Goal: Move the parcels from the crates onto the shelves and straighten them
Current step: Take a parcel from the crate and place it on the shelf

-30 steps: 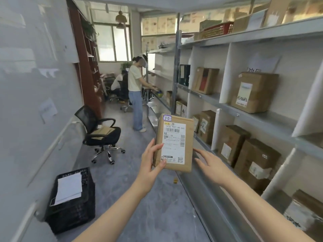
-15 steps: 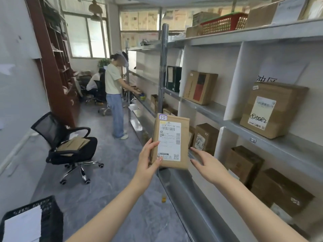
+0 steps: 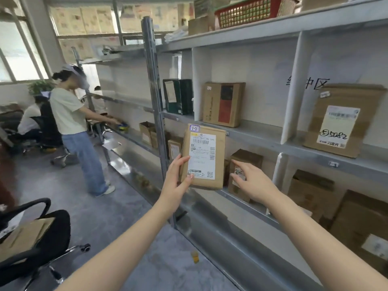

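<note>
**Parcel held upright in the left hand, in front of the shelves**

The parcel [image 3: 202, 156] is a flat brown carton held upright in the air, with its white shipping label facing the camera and a small sticker marked "1-2" at its top left corner; it is in front of the shelves [image 3: 262, 138], at about the height of the gap between the middle and lower boards, and rests on neither. The left hand [image 3: 176, 181] grips it by the lower left edge, thumb pressed on the front beside the label, fingers curled behind. The right hand [image 3: 254, 181] holds nothing; its fingers are spread and relaxed, just to the right of the parcel's lower corner and apart from it; whether it touches the small brown box [image 3: 246, 159] behind it on the lower shelf I cannot tell.

On the middle shelf stand a dark green box [image 3: 178, 96], a carton with a red panel [image 3: 223, 103] and, further right, a large carton [image 3: 344, 122] with a handwritten label; a red basket [image 3: 249, 9] sits on the top board. Down the aisle a person in a pale shirt [image 3: 69, 114] stands at the shelving; a black office chair [image 3: 35, 234] with cardboard on its seat is at lower left.
</note>
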`<state>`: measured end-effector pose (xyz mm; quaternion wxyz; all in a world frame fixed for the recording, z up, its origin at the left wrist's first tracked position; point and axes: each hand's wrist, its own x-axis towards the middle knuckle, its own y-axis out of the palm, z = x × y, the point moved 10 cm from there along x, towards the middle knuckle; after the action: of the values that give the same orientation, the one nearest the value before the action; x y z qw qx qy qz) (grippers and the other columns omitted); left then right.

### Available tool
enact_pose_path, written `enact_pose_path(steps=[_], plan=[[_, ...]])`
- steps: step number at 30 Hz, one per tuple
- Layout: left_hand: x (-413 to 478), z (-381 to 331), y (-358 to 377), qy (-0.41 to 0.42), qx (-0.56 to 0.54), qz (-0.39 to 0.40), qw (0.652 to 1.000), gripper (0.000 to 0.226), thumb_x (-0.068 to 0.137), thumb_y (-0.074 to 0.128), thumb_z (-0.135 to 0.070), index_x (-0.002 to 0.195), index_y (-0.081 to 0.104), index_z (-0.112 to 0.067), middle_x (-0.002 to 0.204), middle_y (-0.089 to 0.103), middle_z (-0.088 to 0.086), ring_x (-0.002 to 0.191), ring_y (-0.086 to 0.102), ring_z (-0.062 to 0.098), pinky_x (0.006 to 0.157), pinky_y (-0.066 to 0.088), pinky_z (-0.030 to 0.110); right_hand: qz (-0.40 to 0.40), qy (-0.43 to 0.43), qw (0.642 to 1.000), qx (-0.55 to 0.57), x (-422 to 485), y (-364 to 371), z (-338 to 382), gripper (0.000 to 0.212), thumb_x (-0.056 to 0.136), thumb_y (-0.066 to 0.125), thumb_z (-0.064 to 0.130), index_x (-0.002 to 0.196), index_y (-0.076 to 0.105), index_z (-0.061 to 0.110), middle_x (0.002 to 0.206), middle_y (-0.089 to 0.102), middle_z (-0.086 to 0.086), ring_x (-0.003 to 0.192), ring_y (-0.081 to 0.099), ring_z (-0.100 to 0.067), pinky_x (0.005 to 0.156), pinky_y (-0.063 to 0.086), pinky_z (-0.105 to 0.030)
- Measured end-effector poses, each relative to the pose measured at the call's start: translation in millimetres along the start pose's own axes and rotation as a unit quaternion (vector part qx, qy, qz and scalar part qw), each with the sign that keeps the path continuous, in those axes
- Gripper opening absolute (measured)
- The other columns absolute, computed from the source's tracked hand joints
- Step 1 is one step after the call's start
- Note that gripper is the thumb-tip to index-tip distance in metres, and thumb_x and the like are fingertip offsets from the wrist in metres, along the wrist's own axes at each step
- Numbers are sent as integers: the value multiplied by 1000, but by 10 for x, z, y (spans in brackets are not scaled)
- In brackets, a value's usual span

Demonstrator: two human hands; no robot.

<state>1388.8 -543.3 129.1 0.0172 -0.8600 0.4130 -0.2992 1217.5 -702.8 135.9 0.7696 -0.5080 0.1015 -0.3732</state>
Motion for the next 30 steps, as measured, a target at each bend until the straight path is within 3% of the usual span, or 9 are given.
enact_pose_path(steps=[5,10,16,21,25,28,30], plan=[[551,387,-35,20,-70,27,997,47,87,59,-47,132,46,-53,149,43,-9,141,37,12,116,33,54,-24,43,999,-2,303,76,-24,53,99,44,45,150,30,35,154,37,3,142,33,-17,117,29,-45],[1183,578,277,33,-115,84,989,48,89,59,-46,135,45,-47,147,44,-10,138,40,12,113,37,53,-68,81,994,-2,705,-52,-159,50,102,36,46,150,31,34,154,38,5,139,37,-15,113,30,-35],[2035,476,711,56,-171,119,976,47,90,59,-34,132,44,-47,148,44,-10,136,41,4,115,38,46,-134,124,983,-4,1160,-480,-337,52,100,34,53,150,30,39,150,44,4,137,41,-17,109,34,-35],[2644,463,1110,81,-200,135,967,46,88,62,-42,129,46,-57,150,43,-8,139,38,9,115,36,51,-173,141,975,5,1439,-817,-455,57,96,46,54,149,33,38,143,53,1,129,50,-17,107,39,-36],[2941,434,1414,87,-204,157,962,45,90,58,-35,128,44,-55,151,40,-7,136,37,0,115,36,48,-195,144,970,10,1647,-976,-495,69,91,62,44,151,29,32,141,55,0,126,54,-18,109,41,-36],[3116,424,1605,101,-202,182,957,49,88,59,-39,131,44,-57,153,37,-8,140,36,13,114,36,54,-215,153,965,8,1782,-1057,-596,78,88,68,38,153,25,31,141,54,-5,119,60,-20,107,43,-36],[3235,431,1712,105,-187,197,957,53,88,59,-35,134,42,-55,155,35,-10,142,33,12,116,34,54,-227,162,960,11,1858,-1104,-675,80,88,69,37,153,23,33,142,54,-5,113,64,-20,105,45,-37]])
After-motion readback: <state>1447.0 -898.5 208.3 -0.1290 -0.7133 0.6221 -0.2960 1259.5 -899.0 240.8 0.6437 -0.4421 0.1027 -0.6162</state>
